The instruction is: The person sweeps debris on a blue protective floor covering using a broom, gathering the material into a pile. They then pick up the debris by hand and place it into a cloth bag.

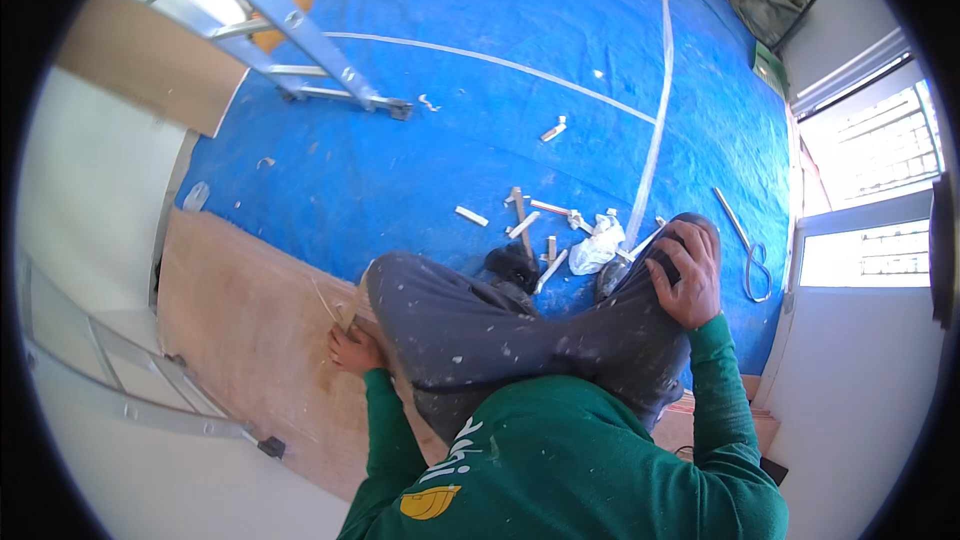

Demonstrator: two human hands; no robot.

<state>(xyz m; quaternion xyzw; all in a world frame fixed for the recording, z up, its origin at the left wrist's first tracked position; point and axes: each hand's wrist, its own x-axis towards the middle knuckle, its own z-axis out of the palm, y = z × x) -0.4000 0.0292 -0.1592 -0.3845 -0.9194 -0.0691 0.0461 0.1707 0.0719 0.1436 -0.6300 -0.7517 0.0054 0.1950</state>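
Observation:
Down at my left side, my left hand (357, 348) is closed low over the plywood sheets (240, 310). A short, flat, tan piece (349, 313) sticks up from its fingers, and a thin pale sliver shows beside it; their exact kind is too small to tell. My right hand (688, 275) lies on my right knee with its fingers spread, holding nothing. Below my knees, several short pale offcuts (523, 225) are scattered around a crumpled white plastic bag (597, 245). My dark shoes are partly covered by my paint-spotted grey trousers.
Blue tarp (480, 110) with white tape lines covers the floor. An aluminium ladder (310, 50) stands at the far left; another metal frame (140, 380) is at the near left. A looped strap (757, 270) lies by the door (870, 340) at right. A green dustpan (770, 68) sits far right.

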